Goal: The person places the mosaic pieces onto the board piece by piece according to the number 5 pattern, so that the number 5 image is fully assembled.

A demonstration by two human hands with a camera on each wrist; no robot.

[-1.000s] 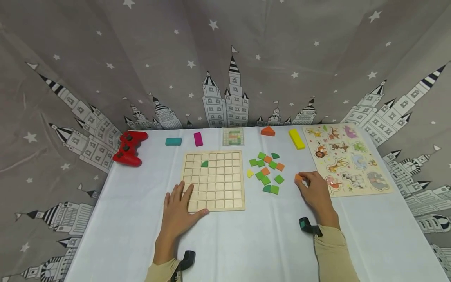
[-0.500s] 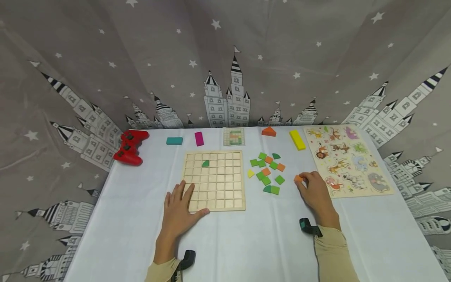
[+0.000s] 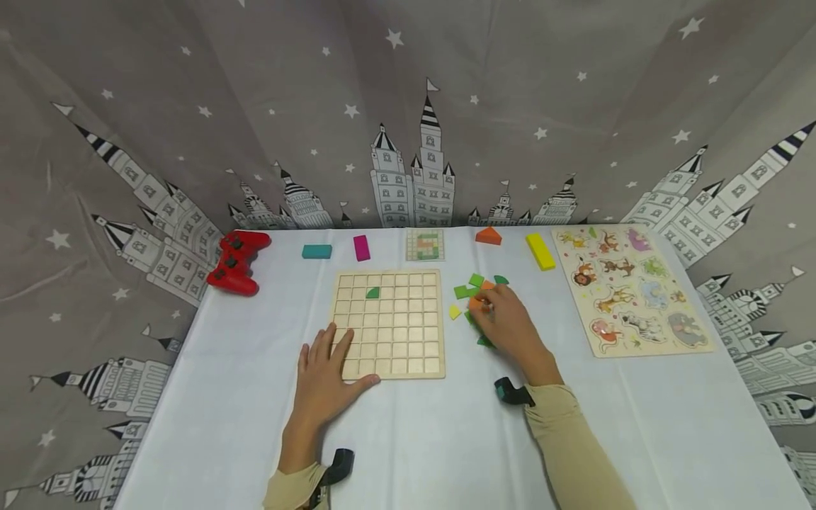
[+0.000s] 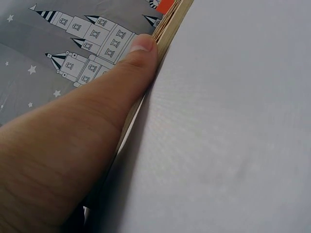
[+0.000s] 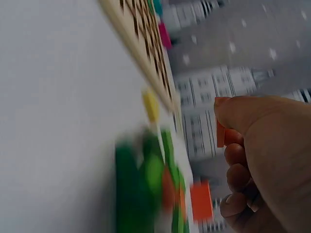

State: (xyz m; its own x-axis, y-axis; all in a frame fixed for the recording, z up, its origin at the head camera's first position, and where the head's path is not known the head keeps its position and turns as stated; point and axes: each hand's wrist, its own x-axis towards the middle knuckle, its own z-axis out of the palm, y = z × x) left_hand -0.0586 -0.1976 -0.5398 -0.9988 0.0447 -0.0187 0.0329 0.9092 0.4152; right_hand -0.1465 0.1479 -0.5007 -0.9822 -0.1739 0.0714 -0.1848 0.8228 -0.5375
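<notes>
A wooden grid board [image 3: 417, 347] lies on the white table, with one green quarter-round tile [image 3: 372, 292] in an upper cell. My left hand [image 3: 325, 389] rests on the board's near-left corner, fingers spread; in the left wrist view the thumb [image 4: 141, 51] lies along the board's edge. My right hand [image 3: 513, 329] pinches an orange tile [image 5: 220, 133] between thumb and index finger, above the loose tile pile. Green tiles [image 3: 461, 292] and a yellow tile [image 3: 455, 312] show beside it, while the hand hides part of the pile.
Along the back lie a red game controller [image 3: 239, 262], a teal block [image 3: 316, 251], a magenta block [image 3: 361, 248], a pattern card [image 3: 425, 244], an orange triangular block [image 3: 489, 236] and a yellow block [image 3: 540, 252]. An animal puzzle board [image 3: 637, 290] lies at the right.
My right hand has moved left with the orange tile, from beside the animal puzzle to over the tile pile. The left hand has stayed on the board.
</notes>
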